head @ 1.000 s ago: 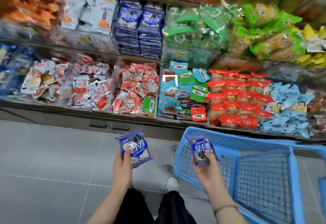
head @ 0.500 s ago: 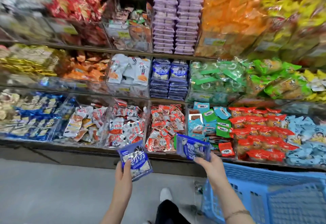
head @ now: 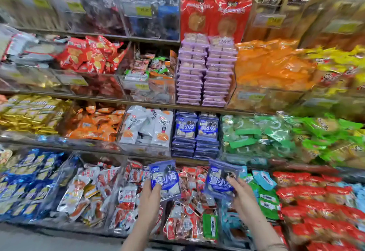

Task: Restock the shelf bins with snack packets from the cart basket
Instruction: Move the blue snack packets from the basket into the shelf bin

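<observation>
Open in front of the shelving, with nothing between the left hand [head: 150, 200], the right hand [head: 243, 198] and the twin blue stacks [head: 196, 134] on the tier above (both hands full, gripping the left packet [head: 165, 177] and the right packet [head: 221, 181]). Tight at the stacks themselves: crowded close under the shelf board [head: 197, 108], flanked by white packets [head: 146, 126] on the left and green packets [head: 256, 134] on the right. Heaped full below the hands, with red packets [head: 189, 217] mounded in the bin.
</observation>
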The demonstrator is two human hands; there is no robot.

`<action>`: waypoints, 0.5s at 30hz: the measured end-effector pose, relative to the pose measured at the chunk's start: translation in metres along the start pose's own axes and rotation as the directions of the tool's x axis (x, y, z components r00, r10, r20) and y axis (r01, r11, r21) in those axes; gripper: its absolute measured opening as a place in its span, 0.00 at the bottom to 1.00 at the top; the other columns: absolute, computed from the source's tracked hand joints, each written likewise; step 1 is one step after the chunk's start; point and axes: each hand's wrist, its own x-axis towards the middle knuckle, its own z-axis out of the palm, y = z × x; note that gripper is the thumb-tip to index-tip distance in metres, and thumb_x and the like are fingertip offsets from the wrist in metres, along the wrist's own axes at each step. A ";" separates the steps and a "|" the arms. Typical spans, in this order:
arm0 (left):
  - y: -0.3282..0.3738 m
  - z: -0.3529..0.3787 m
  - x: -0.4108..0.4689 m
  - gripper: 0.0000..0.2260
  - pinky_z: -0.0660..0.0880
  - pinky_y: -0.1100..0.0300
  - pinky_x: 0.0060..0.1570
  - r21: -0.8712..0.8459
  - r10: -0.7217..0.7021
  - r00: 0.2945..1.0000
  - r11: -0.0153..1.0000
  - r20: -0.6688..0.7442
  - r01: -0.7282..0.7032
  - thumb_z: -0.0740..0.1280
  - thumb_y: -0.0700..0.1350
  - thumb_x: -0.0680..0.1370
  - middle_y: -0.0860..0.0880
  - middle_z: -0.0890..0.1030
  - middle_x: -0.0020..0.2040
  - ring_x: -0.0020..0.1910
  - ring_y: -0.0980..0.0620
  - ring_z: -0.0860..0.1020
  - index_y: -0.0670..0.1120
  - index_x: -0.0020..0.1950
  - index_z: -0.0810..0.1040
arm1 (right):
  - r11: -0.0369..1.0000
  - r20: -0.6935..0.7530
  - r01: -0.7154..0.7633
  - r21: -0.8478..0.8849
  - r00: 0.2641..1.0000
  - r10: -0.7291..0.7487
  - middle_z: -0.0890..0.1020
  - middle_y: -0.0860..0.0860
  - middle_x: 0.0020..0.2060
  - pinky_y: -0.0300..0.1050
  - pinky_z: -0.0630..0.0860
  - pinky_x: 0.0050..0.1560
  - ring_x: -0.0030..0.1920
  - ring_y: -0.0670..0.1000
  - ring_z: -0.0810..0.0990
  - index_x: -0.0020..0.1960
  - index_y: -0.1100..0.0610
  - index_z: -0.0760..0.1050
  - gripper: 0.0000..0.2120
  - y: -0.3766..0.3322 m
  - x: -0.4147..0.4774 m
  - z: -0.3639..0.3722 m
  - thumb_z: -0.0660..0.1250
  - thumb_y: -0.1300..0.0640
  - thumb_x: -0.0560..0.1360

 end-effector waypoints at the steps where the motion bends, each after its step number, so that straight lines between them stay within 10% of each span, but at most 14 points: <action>1: 0.010 0.007 0.012 0.23 0.57 0.48 0.73 0.014 0.019 1.000 1.000 0.022 -0.020 0.57 0.45 0.82 0.46 0.61 0.76 0.74 0.45 0.60 0.47 0.76 0.59 | 0.998 0.006 0.006 -0.056 1.000 -0.006 0.71 0.48 0.64 0.55 0.65 0.68 0.69 0.56 0.68 0.71 0.59 0.65 0.34 -0.007 0.011 0.004 0.70 0.50 0.69; 7: 0.065 0.042 0.077 0.08 0.73 0.54 0.38 0.045 0.129 0.988 0.990 0.084 -0.133 0.62 0.46 0.79 0.50 0.81 0.46 0.38 0.47 0.80 0.51 0.58 0.72 | 0.928 0.013 0.048 -0.368 0.999 -0.047 0.59 0.49 0.75 0.51 0.62 0.67 0.73 0.53 0.61 0.76 0.54 0.56 0.33 -0.051 0.073 0.042 0.61 0.41 0.77; 12: 0.107 0.062 0.128 0.12 0.80 0.47 0.49 0.065 0.192 0.971 0.977 0.142 -0.203 0.64 0.43 0.78 0.51 0.76 0.43 0.39 0.54 0.78 0.44 0.61 0.70 | 0.899 -0.021 0.132 -0.418 0.988 -0.155 0.64 0.54 0.73 0.45 0.63 0.66 0.70 0.52 0.66 0.75 0.61 0.58 0.26 -0.094 0.115 0.078 0.60 0.58 0.79; 15: 0.126 0.071 0.159 0.14 0.81 0.51 0.44 0.028 0.181 0.969 0.982 0.170 -0.189 0.64 0.40 0.78 0.50 0.76 0.41 0.36 0.54 0.80 0.43 0.62 0.67 | 0.855 -0.033 0.186 -0.483 0.972 -0.231 0.73 0.58 0.61 0.42 0.68 0.50 0.51 0.49 0.74 0.72 0.60 0.62 0.22 -0.116 0.134 0.094 0.59 0.61 0.79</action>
